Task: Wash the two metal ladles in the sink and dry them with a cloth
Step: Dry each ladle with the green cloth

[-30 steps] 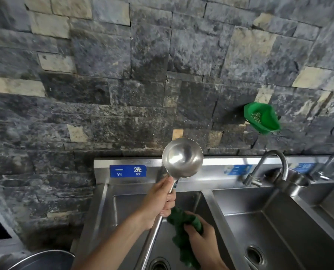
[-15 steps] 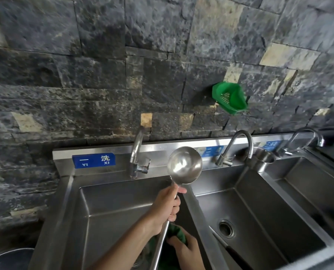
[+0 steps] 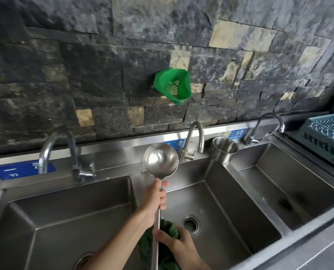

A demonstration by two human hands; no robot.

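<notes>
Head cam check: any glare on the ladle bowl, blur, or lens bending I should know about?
Head view: a soft bright reflection sits inside the ladle bowl, not blown out; the left faucet is smeared double by motion blur, and the sink front edge at lower right is streaked; the wide-angle lens bows the backsplash line; lighting is even daylight, with weak shadows in the basins.

Three steel sink basins (image 3: 217, 193) side by side; three gooseneck taps (image 3: 196, 137) along the back at 12 o'clock; one metal ladle (image 3: 160, 162); one green cloth (image 3: 168, 228); one green wall strainer (image 3: 173, 85); one steel cup (image 3: 223, 150); one grey dish rack (image 3: 327, 131) at 3 o'clock; two hands (image 3: 155, 200)
</notes>
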